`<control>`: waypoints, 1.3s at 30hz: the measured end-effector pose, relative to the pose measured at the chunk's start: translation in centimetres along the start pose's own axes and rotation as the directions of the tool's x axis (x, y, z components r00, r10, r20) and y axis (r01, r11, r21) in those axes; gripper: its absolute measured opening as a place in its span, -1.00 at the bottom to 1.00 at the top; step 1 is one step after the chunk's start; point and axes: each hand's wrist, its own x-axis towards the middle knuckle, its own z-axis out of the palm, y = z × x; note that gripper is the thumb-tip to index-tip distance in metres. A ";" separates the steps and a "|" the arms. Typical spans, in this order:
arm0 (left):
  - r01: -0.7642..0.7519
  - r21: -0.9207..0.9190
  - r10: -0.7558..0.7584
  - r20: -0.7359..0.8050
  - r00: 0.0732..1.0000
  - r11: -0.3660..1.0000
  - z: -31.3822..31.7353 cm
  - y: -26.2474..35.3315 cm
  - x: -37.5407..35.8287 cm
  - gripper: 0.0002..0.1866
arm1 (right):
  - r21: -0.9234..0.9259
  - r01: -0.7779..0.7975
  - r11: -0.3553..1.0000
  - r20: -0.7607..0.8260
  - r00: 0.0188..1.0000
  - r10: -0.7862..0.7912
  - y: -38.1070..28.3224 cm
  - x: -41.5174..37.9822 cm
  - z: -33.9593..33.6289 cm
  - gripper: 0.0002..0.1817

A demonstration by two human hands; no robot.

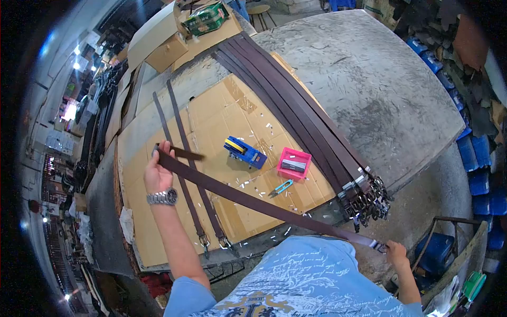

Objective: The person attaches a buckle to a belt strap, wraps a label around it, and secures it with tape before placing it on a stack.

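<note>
A dark brown belt stretches across in front of my body. My left hand, with a metal watch on the wrist, is closed on the belt near its tip end, which loops over and hangs to the right. My right hand grips the buckle end at the lower right. Below my left hand, two narrower belts lie side by side on cardboard. Between the hands and beyond the belt are a blue tape dispenser, a pink basket holding dark pieces, and blue thread snips.
A row of dark belts lies along the right of the cardboard, buckles bunched over the table edge. Small white scraps are scattered about. Cardboard boxes and a green package stand at the back. A metal-framed cart is at lower right.
</note>
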 end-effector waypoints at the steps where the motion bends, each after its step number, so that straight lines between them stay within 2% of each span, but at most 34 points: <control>1: 0.020 0.067 -0.021 0.024 0.999 0.998 0.7 0.4 0.3 -0.69 | -0.012 -0.107 0.994 0.043 0.993 0.108 1.4 -0.3 0.7 -0.84; 3: 0.054 0.135 -0.060 0.040 0.997 0.989 2.7 0.7 1.2 -0.69 | -0.002 -0.122 0.993 0.046 0.991 0.122 3.2 -0.8 2.7 -0.83; 5: -0.135 0.438 0.111 0.079 0.991 0.889 5.1 0.4 2.3 -0.69 | 0.001 -0.156 0.988 0.067 0.986 0.155 4.4 -1.4 4.1 -0.83; 7: -0.247 0.553 0.206 0.136 0.969 0.796 9.6 0.6 3.0 -0.70 | 0.137 -0.150 0.979 0.086 0.987 0.139 2.8 -1.6 3.8 -0.77; 8: -0.282 0.563 0.204 0.199 0.959 0.777 11.4 1.2 4.1 -0.69 | 0.129 -0.157 0.979 0.093 0.985 0.145 1.6 -1.4 2.7 -0.77; 10: -0.331 0.566 0.179 0.308 0.934 0.755 15.5 3.2 7.4 -0.67 | 0.289 -0.127 0.949 0.131 0.987 0.092 -1.3 -0.6 0.4 -0.83; 11: -0.342 0.560 0.158 0.351 0.923 0.754 18.0 4.5 9.5 -0.68 | 0.293 -0.125 0.948 0.123 0.988 0.093 -1.9 0.0 -0.2 -0.83; 13: -0.299 0.545 0.086 0.381 0.920 0.784 23.5 8.3 15.4 -0.70 | 0.600 -0.165 0.783 0.191 0.980 0.060 -2.9 1.0 -1.4 -0.85; 15: -0.307 0.587 -0.147 0.600 0.787 0.749 28.8 14.1 23.4 -0.57 | 0.642 -0.141 0.753 0.191 0.981 0.021 -6.5 1.3 -6.4 -0.86; 17: -0.343 0.591 -0.100 0.589 0.802 0.731 29.6 14.1 24.2 -0.60 | 0.677 -0.121 0.726 0.204 0.979 -0.028 -9.7 1.3 -10.9 -0.86; 19: -0.415 0.601 -0.014 0.580 0.815 0.683 31.6 12.7 23.3 -0.64 | 0.865 0.039 0.500 0.051 0.985 -0.165 -11.9 1.9 -13.8 -0.91; 22: -0.514 0.613 0.098 0.581 0.808 0.600 36.2 7.9 21.1 -0.68 | 0.870 0.124 0.477 -0.010 0.972 -0.235 -13.2 4.5 -15.7 -0.91; 23: -0.536 0.749 0.123 0.535 0.836 0.389 35.3 4.4 16.7 -0.56 | 0.882 0.156 0.444 -0.037 0.963 -0.266 -13.3 5.4 -15.8 -0.88; 24: -0.407 0.756 -0.030 0.490 0.871 0.513 32.4 3.2 22.4 -0.48 | 0.890 0.159 0.428 -0.049 0.965 -0.257 -13.0 6.5 -15.1 -0.87; 25: -0.588 0.793 -0.217 0.609 0.763 0.159 30.5 0.9 19.5 -0.37 | 0.890 0.152 0.429 -0.040 0.965 -0.259 -12.8 7.2 -14.7 -0.87; 26: -0.573 0.809 -0.098 0.585 0.805 0.126 27.6 -2.4 17.5 -0.19 | 0.900 0.085 0.428 0.002 0.980 -0.199 -12.6 7.9 -14.4 -0.87; 27: -0.585 0.807 -0.128 0.591 0.796 0.081 24.0 -4.1 16.9 -0.20 | 0.905 0.021 0.424 0.042 0.989 -0.140 -12.4 8.6 -14.0 -0.87; 28: -0.598 0.801 -0.158 0.595 0.788 0.036 20.5 -5.5 16.2 -0.21 | 0.881 0.035 0.471 0.040 0.988 -0.147 -11.4 9.4 -12.8 -0.81; 29: -0.524 0.851 -0.210 0.514 0.832 0.009 16.8 -6.5 15.0 -0.22 | 0.880 0.037 0.473 0.041 0.987 -0.155 -11.1 9.3 -12.7 -0.81; 30: -0.508 0.861 -0.255 0.490 0.834 -0.009 12.7 -7.2 14.7 -0.24 | 0.880 0.041 0.472 0.033 0.988 -0.148 -10.9 9.3 -12.7 -0.77; 31: -0.366 0.926 -0.303 0.375 0.876 0.088 10.0 -7.6 12.5 -0.29 | 0.881 0.044 0.472 0.025 0.990 -0.139 -10.8 9.3 -12.7 -0.71; 32: -0.215 0.968 -0.303 0.245 0.921 0.127 6.8 -8.0 10.9 -0.35 | 0.879 0.046 0.474 0.025 0.989 -0.143 -10.7 9.3 -12.6 -0.71; 34: -0.063 0.986 -0.339 0.112 0.934 0.151 0.8 -8.5 8.0 -0.44 | 0.882 0.080 0.464 -0.013 0.989 -0.144 -10.6 9.5 -12.5 -0.63; 36: 0.140 0.946 -0.320 -0.042 0.947 0.292 -4.8 -9.5 4.7 -0.47 | 0.858 0.112 0.502 -0.035 0.986 -0.160 -10.0 10.3 -11.7 -0.60; 38: 0.264 0.908 -0.346 -0.146 0.927 0.324 -8.0 -10.1 1.2 -0.49 | 0.826 0.151 0.543 -0.054 0.980 -0.191 -10.2 10.6 -11.5 -0.58; 39: 0.277 0.901 -0.330 -0.163 0.930 0.335 -9.4 -10.7 -0.4 -0.49 | 0.839 0.157 0.521 -0.082 0.983 -0.164 -10.8 10.8 -11.7 -0.59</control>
